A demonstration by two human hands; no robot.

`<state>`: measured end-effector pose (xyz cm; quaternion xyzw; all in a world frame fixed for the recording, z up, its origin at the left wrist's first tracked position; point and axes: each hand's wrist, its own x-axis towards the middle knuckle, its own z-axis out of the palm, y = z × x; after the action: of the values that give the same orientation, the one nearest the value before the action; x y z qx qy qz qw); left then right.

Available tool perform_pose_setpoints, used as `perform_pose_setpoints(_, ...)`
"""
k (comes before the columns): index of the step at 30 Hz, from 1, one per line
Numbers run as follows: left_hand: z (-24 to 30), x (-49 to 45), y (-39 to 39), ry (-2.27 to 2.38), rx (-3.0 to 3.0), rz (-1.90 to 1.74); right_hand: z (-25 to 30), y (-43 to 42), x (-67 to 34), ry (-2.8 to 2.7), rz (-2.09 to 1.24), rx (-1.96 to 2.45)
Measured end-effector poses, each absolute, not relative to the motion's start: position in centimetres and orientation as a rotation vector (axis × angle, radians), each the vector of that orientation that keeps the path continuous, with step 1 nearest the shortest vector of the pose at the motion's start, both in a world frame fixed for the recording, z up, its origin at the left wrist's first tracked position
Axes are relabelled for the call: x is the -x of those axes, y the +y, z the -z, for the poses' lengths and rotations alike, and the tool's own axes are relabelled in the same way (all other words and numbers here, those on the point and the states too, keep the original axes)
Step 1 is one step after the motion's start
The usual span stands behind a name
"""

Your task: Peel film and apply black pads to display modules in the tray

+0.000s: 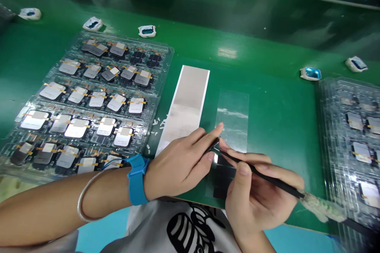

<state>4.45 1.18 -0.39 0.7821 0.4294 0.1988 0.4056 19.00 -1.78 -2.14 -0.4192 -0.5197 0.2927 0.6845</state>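
Thin, light, probably fragile — small dark panel (222, 180) flat on green bench (267, 106), steadied under outstretched fingers of left hand (181, 166), right hand (261, 201) pinched around black tweezers (267, 177) at its corner — best gripped by edges.

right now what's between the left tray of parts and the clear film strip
In the head view, a long silvery strip lies on the green table between the tray and the clear film.

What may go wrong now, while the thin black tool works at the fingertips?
The black tool in the right hand points at the left hand; a slip might prick a finger. It might also scratch the dark sheet beneath. The clear film lies close by; a hand may shift it.
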Motion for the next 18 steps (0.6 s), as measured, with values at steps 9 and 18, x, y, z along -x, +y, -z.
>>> perform_pose_setpoints(9, 0.33, -4.52, 1.26, 1.113, -1.989, -0.493, 2.28, -1.83, -19.12, -1.199, -0.64, 0.921)
perform_pose_setpoints(18, 0.42, -4.61, 1.32, 1.139, -2.008, -0.462, 2.68, -1.91, -19.19, -1.25, -0.604, 0.86)
